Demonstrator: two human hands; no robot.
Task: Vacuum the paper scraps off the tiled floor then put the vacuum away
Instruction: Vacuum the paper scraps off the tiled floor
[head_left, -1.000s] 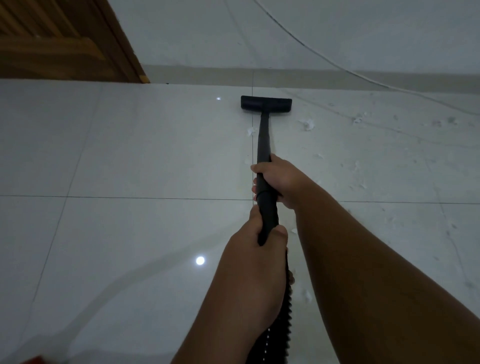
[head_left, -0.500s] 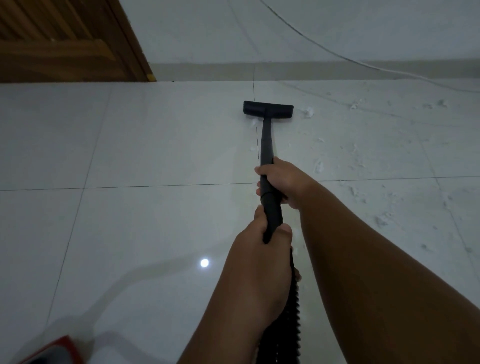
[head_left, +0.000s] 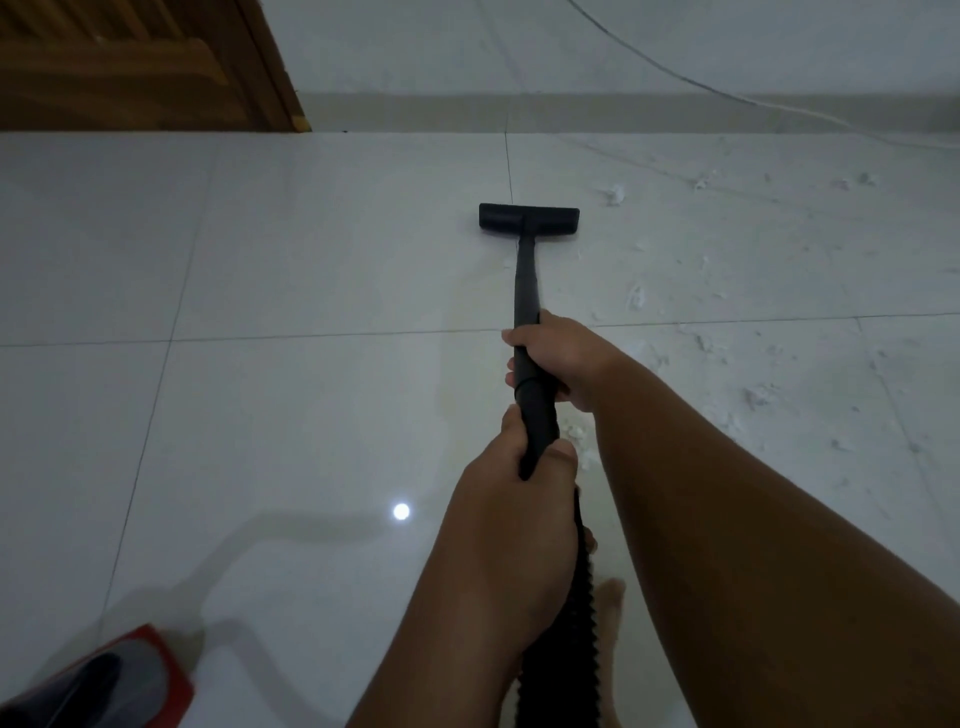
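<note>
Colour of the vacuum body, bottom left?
The vacuum body is red, with a grey and black top; head view, partly in frame.

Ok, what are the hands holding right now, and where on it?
Both hold the black vacuum wand: the right hand grips it mid-tube, at the collar; the left hand grips its near end, where the ribbed hose joins.

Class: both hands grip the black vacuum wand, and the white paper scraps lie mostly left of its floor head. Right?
No. The head view shows the white paper scraps mostly right of the black floor head. The left hand and right hand grip the black vacuum wand.
</note>
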